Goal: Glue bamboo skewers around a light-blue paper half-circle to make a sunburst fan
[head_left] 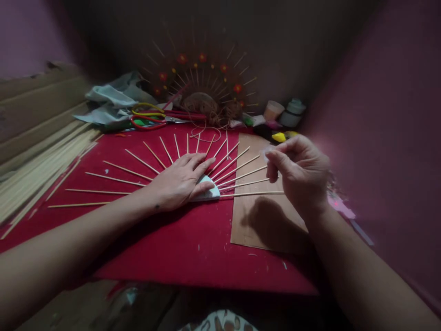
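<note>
My left hand lies flat, fingers stretched, over a pale half-round piece on the red table. Thin wooden sticks spread out from that piece like a fan, and part of it is hidden under my palm. Above the right-hand sticks, my right hand is raised with thumb and forefinger pinched together. A small, thin, see-through whitish piece shows at those fingertips; its kind is too blurred to make out.
A cardboard sheet lies under the right-hand sticks. Bundled sticks lie at left. Scissors and a grey cloth or bag are at the back. Behind stands a flower-decorated stick fan, with a cup and a jar.
</note>
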A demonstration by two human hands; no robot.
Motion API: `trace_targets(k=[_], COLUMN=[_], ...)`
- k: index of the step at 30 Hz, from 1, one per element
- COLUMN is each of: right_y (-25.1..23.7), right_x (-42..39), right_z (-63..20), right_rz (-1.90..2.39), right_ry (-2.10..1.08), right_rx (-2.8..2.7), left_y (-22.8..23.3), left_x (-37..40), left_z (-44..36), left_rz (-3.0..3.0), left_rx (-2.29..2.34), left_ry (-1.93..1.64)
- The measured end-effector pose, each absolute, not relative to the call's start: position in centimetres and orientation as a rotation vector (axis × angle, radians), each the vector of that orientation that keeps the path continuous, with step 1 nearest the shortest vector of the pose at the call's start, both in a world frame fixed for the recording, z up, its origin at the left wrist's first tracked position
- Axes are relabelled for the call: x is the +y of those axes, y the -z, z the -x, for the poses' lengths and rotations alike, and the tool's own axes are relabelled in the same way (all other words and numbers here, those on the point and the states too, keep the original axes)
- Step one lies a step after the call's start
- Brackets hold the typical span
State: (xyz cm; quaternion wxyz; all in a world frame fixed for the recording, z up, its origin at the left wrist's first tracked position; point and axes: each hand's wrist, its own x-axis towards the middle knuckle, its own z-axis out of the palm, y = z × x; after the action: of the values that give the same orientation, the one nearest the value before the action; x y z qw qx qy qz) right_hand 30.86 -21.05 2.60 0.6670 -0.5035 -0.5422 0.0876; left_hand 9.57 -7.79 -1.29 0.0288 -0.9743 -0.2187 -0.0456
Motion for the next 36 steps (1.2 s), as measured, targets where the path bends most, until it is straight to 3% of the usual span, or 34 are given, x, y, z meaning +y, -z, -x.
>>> trace_targets(k=[14,21,27,36], right_y=[-1.7,-1.7,-1.8,-1.4], right_x=[-20.6,-21.5,-21.6,-21.5], right_z=[-30.7,-30.2,-30.4,-30.4], right_rz=[1.076,1.215,1.238,1.277], right_ry=[-0.228,0.017,0.096,0.163], right_rx=[-1.252,-1.465,-1.569,-1.604], left_y=[0.5,0.9,2.4,0.7], left_x=[-7.0,-7.3,-7.0,-5.4], left_z=[-9.6,-12.2,-12.0,-12.6], left_rz=[3.126,2.909,2.964,2.953], left_rx=[-0.891,-1.089,-0.956,-1.051], left_ry=[0.139,0.007,0.042,0.104])
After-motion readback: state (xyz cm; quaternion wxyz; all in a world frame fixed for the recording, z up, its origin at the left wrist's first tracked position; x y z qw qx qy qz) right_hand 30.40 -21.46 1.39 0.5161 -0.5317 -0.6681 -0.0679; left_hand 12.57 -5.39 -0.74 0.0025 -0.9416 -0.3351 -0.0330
